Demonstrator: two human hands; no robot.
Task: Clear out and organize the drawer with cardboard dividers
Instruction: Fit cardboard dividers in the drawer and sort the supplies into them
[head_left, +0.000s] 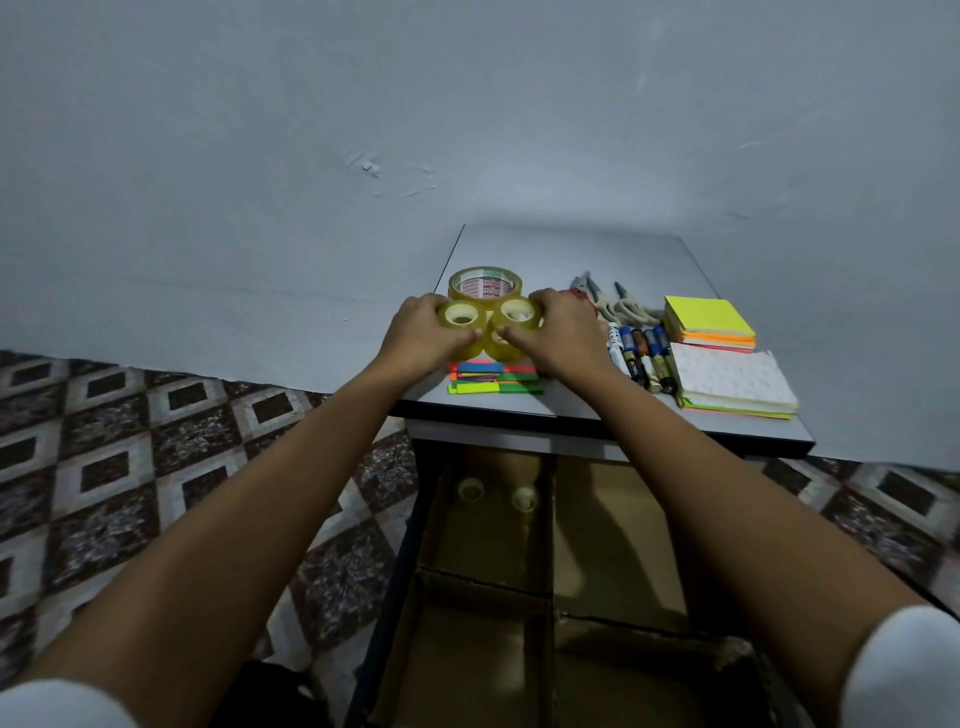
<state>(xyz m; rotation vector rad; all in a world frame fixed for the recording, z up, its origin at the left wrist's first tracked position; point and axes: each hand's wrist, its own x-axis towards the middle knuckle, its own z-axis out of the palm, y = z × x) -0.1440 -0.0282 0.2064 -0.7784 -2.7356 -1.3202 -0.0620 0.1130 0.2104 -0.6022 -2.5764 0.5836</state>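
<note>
The left hand (423, 332) hides the outer side of the left tape roll (460, 315), and the right hand (553, 335) hides that of the right tape roll (519, 313). The third roll (501, 352) between them shows only a sliver. A red thing (584, 297) behind the right hand is mostly covered. The near end of the drawer (613, 545) runs off the bottom edge.

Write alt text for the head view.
A person's left hand and right hand grip small tape rolls on a table, beside scissors, batteries and sticky notes. Below, an open drawer with cardboard dividers holds two more rolls in its far-left compartment.
</note>
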